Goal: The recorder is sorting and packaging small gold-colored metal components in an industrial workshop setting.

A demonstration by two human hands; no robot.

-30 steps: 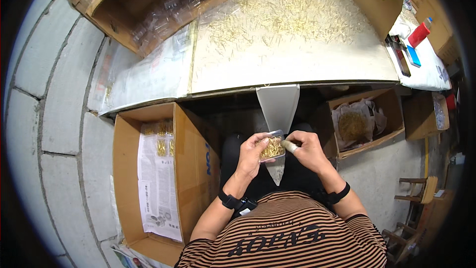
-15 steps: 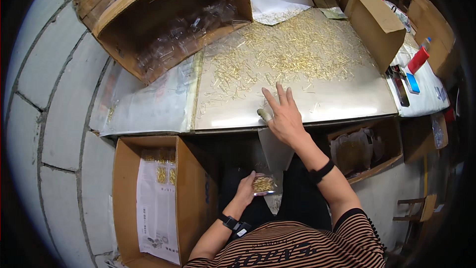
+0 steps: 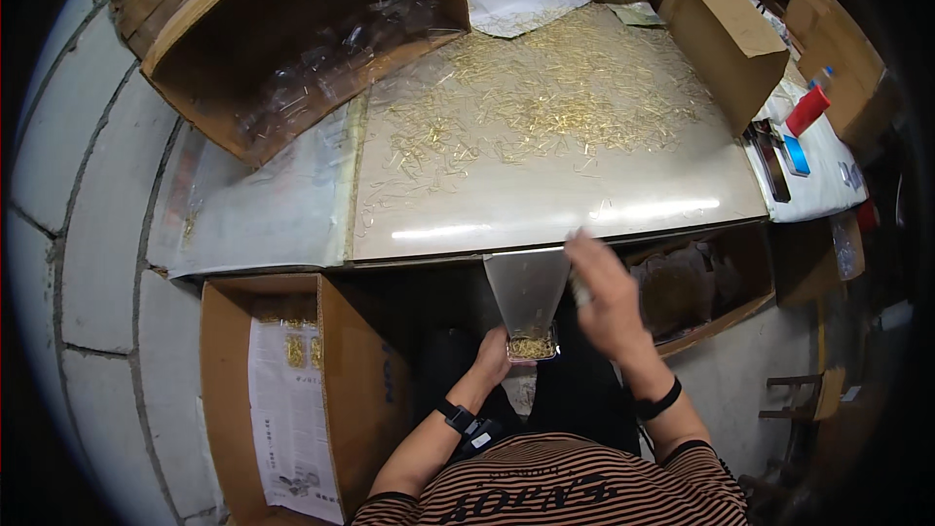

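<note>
My left hand [image 3: 494, 355] grips a small clear plastic box [image 3: 534, 358] from its left side, above my lap. Small gold-coloured wire hooks [image 3: 532, 346] lie in the box. Right above it, the lower end of a pale sloping chute [image 3: 527, 294] comes down from the table's front edge. My right hand [image 3: 609, 298], slightly blurred, is just right of the chute with its fingers stretched toward the table edge and its thumb apart. It holds nothing that I can see. A pale cover wraps its thumb. Many loose gold hooks [image 3: 575, 107] are spread over the tabletop [image 3: 438, 224].
A cardboard box [image 3: 292, 49] of clear plastic boxes lies on its side at the far left. Below left, an open carton [image 3: 355, 399] contains filled boxes on paper. A red cylinder [image 3: 807, 112] and a blue item [image 3: 796, 156] sit at the right.
My right hand has drawn back from the tabletop to beside the chute. My left hand has brought the plastic box under the chute's lower end. The view has shifted slightly.
</note>
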